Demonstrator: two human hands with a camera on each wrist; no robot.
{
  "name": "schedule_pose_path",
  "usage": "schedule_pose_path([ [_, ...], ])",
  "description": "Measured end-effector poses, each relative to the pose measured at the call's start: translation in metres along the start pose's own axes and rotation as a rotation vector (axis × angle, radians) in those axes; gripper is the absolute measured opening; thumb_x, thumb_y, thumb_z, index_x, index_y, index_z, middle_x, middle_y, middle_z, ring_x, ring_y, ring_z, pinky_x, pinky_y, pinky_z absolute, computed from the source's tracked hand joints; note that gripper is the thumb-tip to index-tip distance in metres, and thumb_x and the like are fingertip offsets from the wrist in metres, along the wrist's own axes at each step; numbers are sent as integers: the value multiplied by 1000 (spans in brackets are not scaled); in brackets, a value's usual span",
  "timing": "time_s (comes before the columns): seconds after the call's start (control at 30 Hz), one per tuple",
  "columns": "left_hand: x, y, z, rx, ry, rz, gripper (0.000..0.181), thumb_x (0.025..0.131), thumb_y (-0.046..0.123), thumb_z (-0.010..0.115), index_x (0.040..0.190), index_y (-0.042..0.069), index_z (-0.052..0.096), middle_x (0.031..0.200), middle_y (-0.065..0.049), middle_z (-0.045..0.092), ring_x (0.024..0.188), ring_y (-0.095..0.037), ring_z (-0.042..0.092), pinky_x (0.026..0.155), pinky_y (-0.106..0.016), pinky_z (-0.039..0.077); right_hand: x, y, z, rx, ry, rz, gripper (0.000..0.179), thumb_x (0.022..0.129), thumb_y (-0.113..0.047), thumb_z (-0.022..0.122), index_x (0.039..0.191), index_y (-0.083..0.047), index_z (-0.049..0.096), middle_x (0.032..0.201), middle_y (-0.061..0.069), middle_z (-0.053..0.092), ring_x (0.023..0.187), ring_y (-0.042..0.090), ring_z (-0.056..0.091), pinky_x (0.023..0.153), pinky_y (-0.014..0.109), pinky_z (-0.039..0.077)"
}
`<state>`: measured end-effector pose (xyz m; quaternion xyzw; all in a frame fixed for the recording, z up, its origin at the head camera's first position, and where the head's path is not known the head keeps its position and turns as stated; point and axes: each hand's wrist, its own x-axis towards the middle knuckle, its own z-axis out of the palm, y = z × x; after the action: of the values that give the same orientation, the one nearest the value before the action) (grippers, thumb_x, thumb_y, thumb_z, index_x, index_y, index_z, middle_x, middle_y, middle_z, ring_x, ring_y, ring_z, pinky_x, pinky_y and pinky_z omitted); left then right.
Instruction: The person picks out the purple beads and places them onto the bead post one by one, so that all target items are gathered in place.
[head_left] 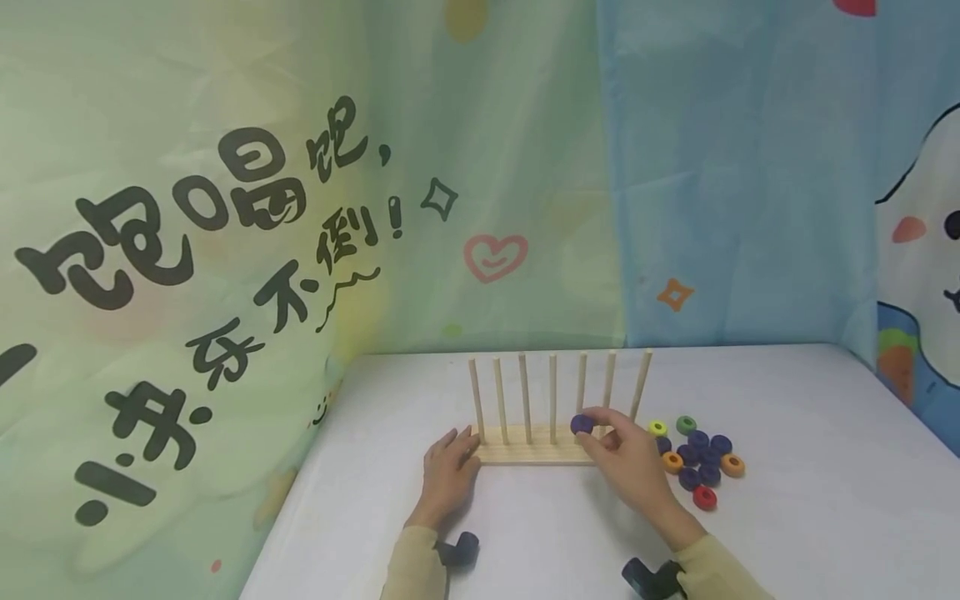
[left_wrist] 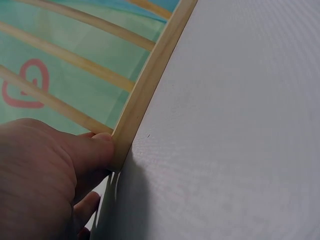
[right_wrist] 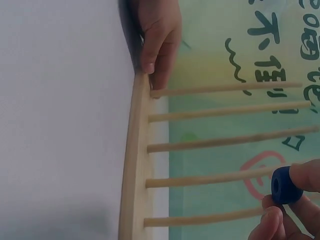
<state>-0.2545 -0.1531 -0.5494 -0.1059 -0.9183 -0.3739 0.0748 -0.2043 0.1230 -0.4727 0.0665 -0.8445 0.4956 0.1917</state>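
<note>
A wooden rack with a flat base (head_left: 536,452) and a row of upright pegs (head_left: 525,398) stands on the table. At its left end my left hand (head_left: 448,471) holds the base, the thumb on its front edge in the left wrist view (left_wrist: 92,152). Between thumb and fingertips, my right hand (head_left: 628,458) pinches a dark blue bead (right_wrist: 285,186) with a hole through it. The bead is raised in front of the pegs towards the right; whether it touches one cannot be told. No beads show on the visible pegs.
Right of the rack lies a loose group of beads: several dark blue ones (head_left: 708,475), orange ones (head_left: 733,465), a red one (head_left: 704,498), a yellow one (head_left: 657,428) and a green one (head_left: 686,426). A printed curtain (head_left: 487,167) hangs behind the white table (head_left: 540,533).
</note>
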Motion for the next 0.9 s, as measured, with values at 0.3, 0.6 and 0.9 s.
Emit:
schedule_pose_path([
  [0.3,-4,-4,3,3,9,-15,37,91,12,58,127,7,63,143,-10,52,138,-38,37,112,-63,20,8,-20,7,24,-24,-18,36,87,-15,73,121,-10,64,103,4,68,59,12,50,44,23,43],
  [0.6,-3,-3,4,6,20,1,35,91,11,58,125,7,64,143,-11,53,137,-37,37,112,-62,21,20,-36,6,32,-48,-85,31,88,-19,73,118,-14,66,100,0,67,61,13,51,46,23,43],
  [0.9,0,-1,3,7,21,-9,35,91,12,59,125,8,64,143,-9,53,138,-36,37,112,-62,21,33,-54,10,46,-34,-171,31,87,-13,74,117,-9,68,101,2,69,61,12,52,50,23,45],
])
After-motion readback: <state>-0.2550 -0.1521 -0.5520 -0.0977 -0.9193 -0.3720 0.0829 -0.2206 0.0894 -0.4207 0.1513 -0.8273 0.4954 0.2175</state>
